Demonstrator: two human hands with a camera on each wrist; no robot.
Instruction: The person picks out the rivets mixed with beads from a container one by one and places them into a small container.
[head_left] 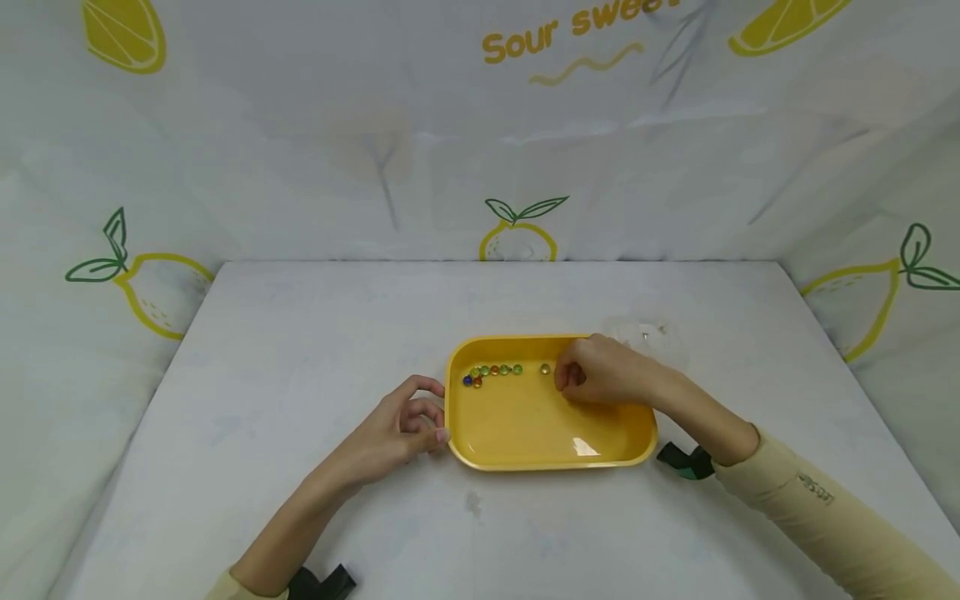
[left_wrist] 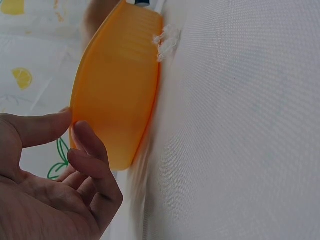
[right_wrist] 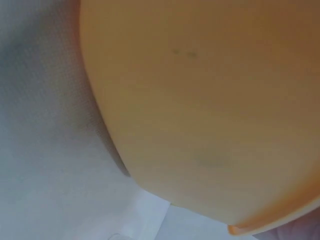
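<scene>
A yellow rectangular tray [head_left: 525, 437] sits on the white table, with several small glass marbles [head_left: 495, 370] in a bent row along its far left side. A dark blue marble [head_left: 467, 380] lies at the row's left end. Apart from the row is an amber marble [head_left: 545, 368], just left of my right hand [head_left: 607, 371], which reaches into the tray with curled fingers; whether they hold anything is hidden. At the left end, my left hand [head_left: 401, 429] pinches the tray's rim. In the left wrist view its thumb and a finger touch the orange-looking tray wall [left_wrist: 117, 85].
Behind the tray's right side lies a clear plastic piece [head_left: 645, 333] with tiny bits on it. A black strap [head_left: 686, 461] shows by the right wrist, another strap [head_left: 322, 583] by the left. Lemon-printed cloth [head_left: 450, 167] stands behind and beside the table.
</scene>
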